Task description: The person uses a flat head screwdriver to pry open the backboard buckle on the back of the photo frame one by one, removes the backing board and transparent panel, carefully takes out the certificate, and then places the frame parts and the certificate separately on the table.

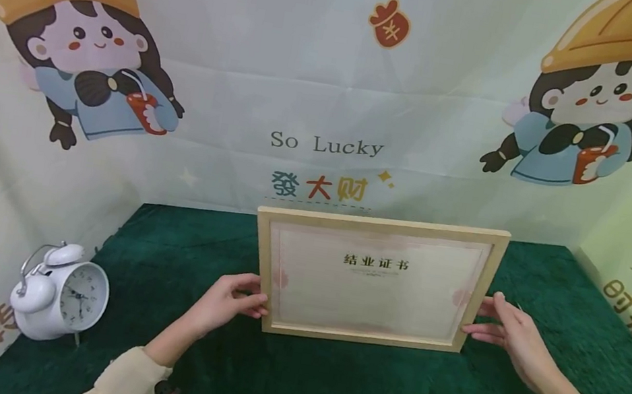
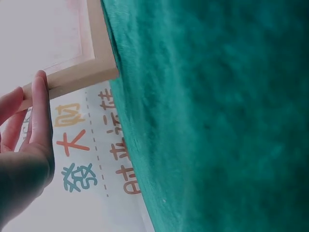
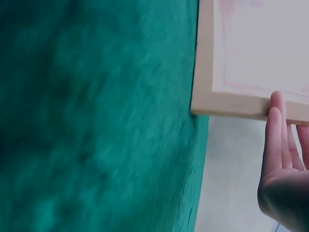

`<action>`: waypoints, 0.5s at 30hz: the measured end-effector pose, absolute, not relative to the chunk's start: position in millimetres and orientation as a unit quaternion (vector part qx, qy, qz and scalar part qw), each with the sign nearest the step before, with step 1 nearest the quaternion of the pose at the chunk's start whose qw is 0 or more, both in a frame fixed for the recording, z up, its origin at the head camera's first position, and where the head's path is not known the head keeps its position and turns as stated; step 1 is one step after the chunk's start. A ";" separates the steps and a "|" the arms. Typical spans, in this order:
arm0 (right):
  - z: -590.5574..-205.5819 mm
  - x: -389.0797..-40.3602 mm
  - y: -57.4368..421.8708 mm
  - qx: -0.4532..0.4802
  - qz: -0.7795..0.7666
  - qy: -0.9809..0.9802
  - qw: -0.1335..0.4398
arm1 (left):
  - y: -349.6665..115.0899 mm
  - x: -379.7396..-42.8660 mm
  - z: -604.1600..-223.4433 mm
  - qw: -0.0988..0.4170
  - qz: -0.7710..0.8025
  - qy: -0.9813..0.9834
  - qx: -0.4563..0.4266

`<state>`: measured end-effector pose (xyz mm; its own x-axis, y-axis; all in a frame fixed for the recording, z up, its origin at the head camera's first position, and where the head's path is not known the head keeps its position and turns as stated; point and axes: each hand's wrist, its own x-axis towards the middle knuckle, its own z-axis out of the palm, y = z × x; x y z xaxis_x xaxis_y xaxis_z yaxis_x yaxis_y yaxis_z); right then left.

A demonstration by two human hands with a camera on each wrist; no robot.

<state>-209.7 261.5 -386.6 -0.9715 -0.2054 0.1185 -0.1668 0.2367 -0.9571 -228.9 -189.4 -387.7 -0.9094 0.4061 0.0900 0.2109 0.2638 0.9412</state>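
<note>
A light wooden picture frame (image 1: 366,337) with a certificate printed in Chinese characters stands nearly upright on the dark green cloth (image 1: 342,391), its front facing me. My left hand (image 1: 230,300) holds it low on the left side edge, one fingertip showing over the front of the wood in the left wrist view. On the opposite side, my right hand (image 1: 510,335) holds the right edge at about the same height. Fingertips (image 3: 276,99) overlap the frame's front border in the right wrist view, while other fingers reach behind the edge. The frame's back is hidden.
A white twin-bell alarm clock (image 1: 83,297) stands at the left side of the cloth. Behind the frame hangs a pale printed backdrop (image 1: 241,43) with cartoon figures and lettering, and it continues down both sides.
</note>
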 end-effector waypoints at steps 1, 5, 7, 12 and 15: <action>-384.7 -209.2 260.8 -0.106 -0.620 0.777 0.021 | -189.8 -228.5 -387.1 0.087 0.577 0.788 0.195; -378.9 -209.2 257.8 -0.062 -0.679 0.731 0.033 | -191.3 -227.3 -384.8 0.094 0.589 0.779 0.192; -378.2 -209.5 257.2 -0.051 -0.714 0.697 0.035 | -191.5 -226.5 -384.1 0.099 0.601 0.770 0.191; -379.2 -208.9 257.3 -0.072 -0.759 0.644 0.053 | -191.0 -224.8 -385.1 0.084 0.608 0.764 0.196; -379.9 -206.6 258.2 -0.105 -0.758 0.640 0.071 | -190.2 -224.6 -386.4 0.063 0.588 0.784 0.190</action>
